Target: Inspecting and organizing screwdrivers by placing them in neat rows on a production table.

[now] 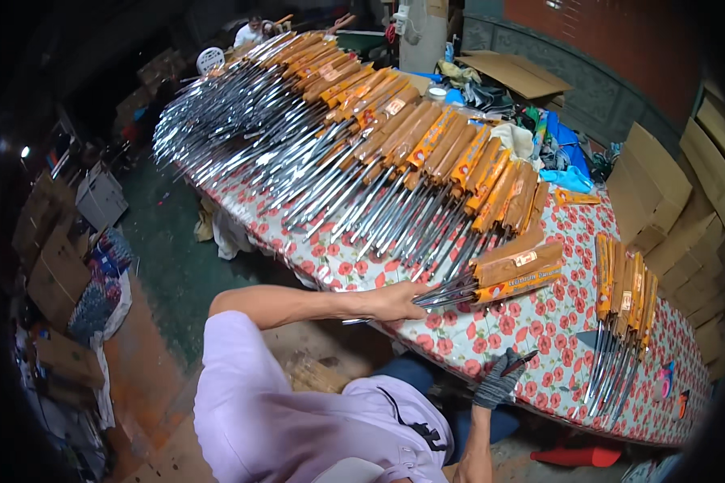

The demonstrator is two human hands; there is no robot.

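Observation:
My left hand (396, 302) is bare and reaches across the edge of a table with a red-flowered cloth (491, 338). It grips the metal prongs of a small bundle of wooden-handled skewers with orange labels (517, 270). My right hand (499, 377) wears a dark grey glove and sits at the table's near edge, closed on a small thin dark tool (525, 360). A long overlapping row of the same skewers (362, 137) runs up the table to the far end. A separate small group of skewers (622, 310) lies to the right.
Flattened cardboard boxes (660, 185) lean along the right wall, with blue bags and cloth (564, 153) behind the table. More boxes (56, 274) stand on the floor at left. A person in white (252, 32) sits at the far end. A red object (576, 457) lies under the table.

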